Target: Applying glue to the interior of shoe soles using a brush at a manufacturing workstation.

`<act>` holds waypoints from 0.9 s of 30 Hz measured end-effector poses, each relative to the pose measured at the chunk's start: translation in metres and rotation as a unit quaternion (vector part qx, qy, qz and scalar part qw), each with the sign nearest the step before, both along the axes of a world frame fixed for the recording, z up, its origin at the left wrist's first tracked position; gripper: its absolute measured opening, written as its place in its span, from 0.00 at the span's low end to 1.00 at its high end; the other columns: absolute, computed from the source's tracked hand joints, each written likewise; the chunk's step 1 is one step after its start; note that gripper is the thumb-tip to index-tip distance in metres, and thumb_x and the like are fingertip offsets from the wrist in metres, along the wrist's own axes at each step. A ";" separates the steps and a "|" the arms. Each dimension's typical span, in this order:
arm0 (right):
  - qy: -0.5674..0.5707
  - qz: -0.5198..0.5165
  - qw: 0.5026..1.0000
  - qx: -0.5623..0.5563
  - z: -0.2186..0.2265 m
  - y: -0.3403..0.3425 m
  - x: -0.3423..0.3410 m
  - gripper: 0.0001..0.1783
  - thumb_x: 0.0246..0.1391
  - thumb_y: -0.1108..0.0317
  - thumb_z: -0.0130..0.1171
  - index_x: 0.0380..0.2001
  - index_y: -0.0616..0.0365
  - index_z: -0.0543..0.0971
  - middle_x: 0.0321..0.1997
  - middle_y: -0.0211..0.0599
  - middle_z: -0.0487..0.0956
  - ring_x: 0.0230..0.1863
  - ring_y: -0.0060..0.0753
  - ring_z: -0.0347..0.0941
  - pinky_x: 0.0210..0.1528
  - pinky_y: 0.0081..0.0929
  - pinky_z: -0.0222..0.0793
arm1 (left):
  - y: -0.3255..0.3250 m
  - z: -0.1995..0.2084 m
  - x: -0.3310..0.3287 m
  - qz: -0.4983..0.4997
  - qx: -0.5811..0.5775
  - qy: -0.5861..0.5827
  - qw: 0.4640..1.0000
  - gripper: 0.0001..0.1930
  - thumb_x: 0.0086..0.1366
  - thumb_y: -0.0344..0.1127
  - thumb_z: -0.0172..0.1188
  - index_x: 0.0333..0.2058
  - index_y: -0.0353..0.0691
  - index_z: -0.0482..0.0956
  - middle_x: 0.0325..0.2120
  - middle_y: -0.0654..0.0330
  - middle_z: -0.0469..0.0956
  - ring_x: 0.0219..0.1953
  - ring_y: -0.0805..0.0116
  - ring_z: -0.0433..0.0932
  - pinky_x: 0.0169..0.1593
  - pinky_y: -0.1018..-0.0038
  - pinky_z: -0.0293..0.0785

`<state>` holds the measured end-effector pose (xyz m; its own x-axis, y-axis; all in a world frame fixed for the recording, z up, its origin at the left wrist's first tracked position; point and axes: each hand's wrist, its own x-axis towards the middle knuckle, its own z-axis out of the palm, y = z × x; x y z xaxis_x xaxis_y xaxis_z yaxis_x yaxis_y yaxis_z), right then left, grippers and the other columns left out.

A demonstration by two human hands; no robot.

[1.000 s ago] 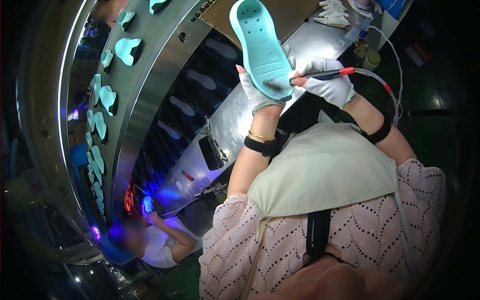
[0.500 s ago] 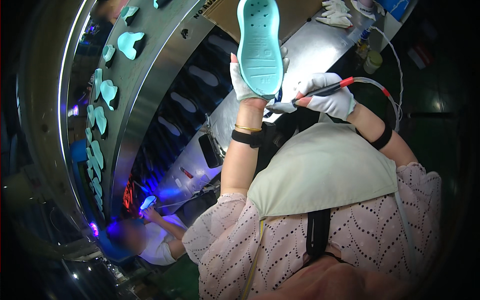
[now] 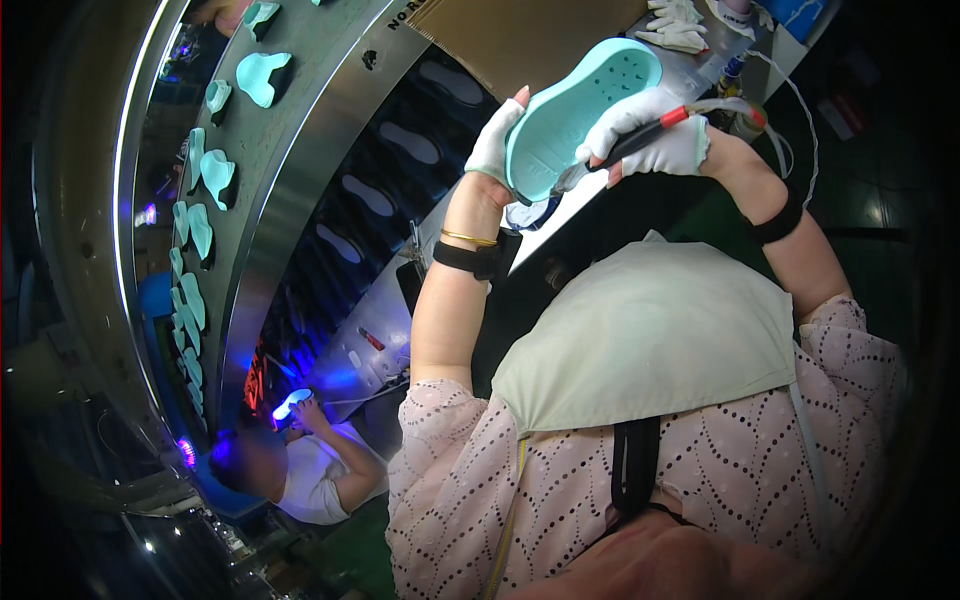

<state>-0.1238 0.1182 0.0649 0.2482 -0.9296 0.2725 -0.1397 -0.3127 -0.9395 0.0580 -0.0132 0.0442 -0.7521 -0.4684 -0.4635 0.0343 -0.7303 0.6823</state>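
Observation:
A turquoise shoe sole [image 3: 556,115], cupped with a raised rim and small holes toward its far end, is tilted up in my left hand [image 3: 492,143]. That hand wears a fingerless white glove and grips the sole along its left edge near the heel. My right hand [image 3: 650,132], gloved likewise, is closed round the black handle of a brush [image 3: 636,143] with a red band and a clear hose. The brush tip is at the sole's near right edge; whether it touches cannot be made out.
On the left runs a conveyor belt [image 3: 235,150] with several turquoise shoe parts [image 3: 263,80]. Dark racks hold pale insoles [image 3: 408,143]. Beyond my hands are a cardboard sheet [image 3: 530,40] and white gloves [image 3: 677,28]. At lower left another person [image 3: 325,470] handles a blue-lit piece.
The sole has turned so its far end leans right, and it has come lower. My right hand has moved up with the brush, over the sole's right side.

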 end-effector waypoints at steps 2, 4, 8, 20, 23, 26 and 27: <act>-0.022 0.000 1.000 -0.005 0.006 -0.003 -0.002 0.12 0.34 0.81 0.66 0.27 0.61 0.78 0.31 0.35 0.78 0.36 0.26 0.74 0.40 0.21 0.71 | 0.006 0.010 -0.004 -0.011 -0.013 -0.023 1.000 0.21 0.62 0.49 0.47 0.49 0.44 0.69 0.39 0.57 0.75 0.39 0.62 0.75 0.39 0.66 0.74; -0.009 0.009 1.000 0.023 0.005 -0.005 -0.003 0.12 0.34 0.80 0.66 0.27 0.61 0.78 0.32 0.34 0.79 0.36 0.26 0.75 0.40 0.21 0.71 | 0.009 0.018 -0.006 0.006 -0.052 -0.047 0.998 0.22 0.61 0.50 0.47 0.49 0.45 0.68 0.39 0.57 0.74 0.39 0.63 0.75 0.38 0.66 0.74; 0.044 0.010 0.999 0.028 0.003 -0.007 -0.018 0.11 0.35 0.79 0.66 0.27 0.59 0.78 0.32 0.33 0.78 0.35 0.26 0.75 0.40 0.21 0.71 | 0.006 0.017 0.002 0.004 -0.051 -0.076 0.996 0.24 0.62 0.51 0.44 0.51 0.43 0.65 0.42 0.54 0.73 0.41 0.61 0.75 0.40 0.61 0.75; -0.145 -0.122 0.974 0.121 -0.008 0.003 0.045 0.03 0.48 0.72 0.58 0.26 0.60 0.75 0.26 0.27 0.74 0.30 0.15 0.68 0.34 0.16 0.64 | 0.030 -0.009 -0.006 0.122 0.061 0.245 0.960 0.36 0.60 0.63 0.32 0.53 0.37 0.62 0.44 0.44 0.70 0.44 0.49 0.72 0.48 0.58 0.69; -0.207 -0.172 0.962 0.051 -0.005 -0.006 0.043 0.04 0.51 0.72 0.55 0.25 0.60 0.74 0.25 0.26 0.74 0.28 0.15 0.67 0.32 0.17 0.65 | 0.037 -0.005 -0.004 0.165 0.084 0.242 0.952 0.35 0.60 0.62 0.29 0.53 0.39 0.63 0.45 0.46 0.70 0.46 0.50 0.71 0.48 0.60 0.69; -0.101 -0.213 0.970 -0.055 -0.014 -0.009 0.053 0.02 0.48 0.74 0.56 0.26 0.60 0.74 0.27 0.28 0.75 0.29 0.18 0.69 0.34 0.18 0.65 | 0.033 -0.018 -0.003 0.179 0.144 0.288 0.929 0.34 0.60 0.60 0.30 0.53 0.39 0.63 0.45 0.47 0.70 0.45 0.50 0.71 0.48 0.59 0.70; -0.057 -0.192 0.970 -0.141 -0.017 -0.005 0.059 0.02 0.47 0.76 0.57 0.26 0.60 0.74 0.29 0.28 0.75 0.29 0.19 0.70 0.34 0.20 0.66 | 0.033 -0.019 -0.006 0.174 0.079 0.276 0.942 0.33 0.59 0.59 0.32 0.52 0.39 0.64 0.45 0.48 0.70 0.44 0.50 0.72 0.47 0.59 0.70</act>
